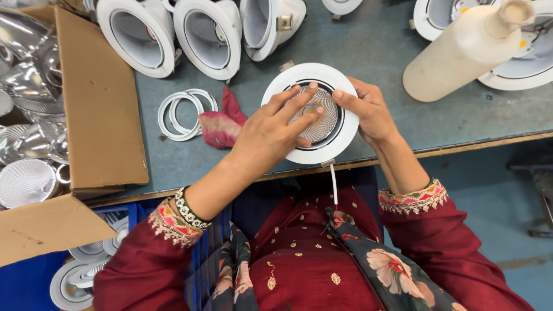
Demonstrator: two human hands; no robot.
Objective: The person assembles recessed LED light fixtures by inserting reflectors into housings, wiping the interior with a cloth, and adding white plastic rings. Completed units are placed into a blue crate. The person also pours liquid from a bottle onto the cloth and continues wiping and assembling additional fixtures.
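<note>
A round white downlight housing [311,76] lies face up near the front edge of the grey-green table [368,46]. A silver ribbed reflector [324,118] sits in its middle, with a small yellow light chip showing at the centre. My left hand [271,135] rests over the fixture, its fingers spread on the reflector. My right hand [368,112] grips the fixture's right rim, the thumb lying on the inner ring. A white wire [334,187] hangs from the fixture over the table edge.
Three white housings [207,34] stand on edge at the back, more at right. A cream bottle [461,52] lies tilted at right. White rings [181,115] and a red cloth [222,124] lie left of the fixture. A cardboard box [98,98] holds silver reflectors [26,181].
</note>
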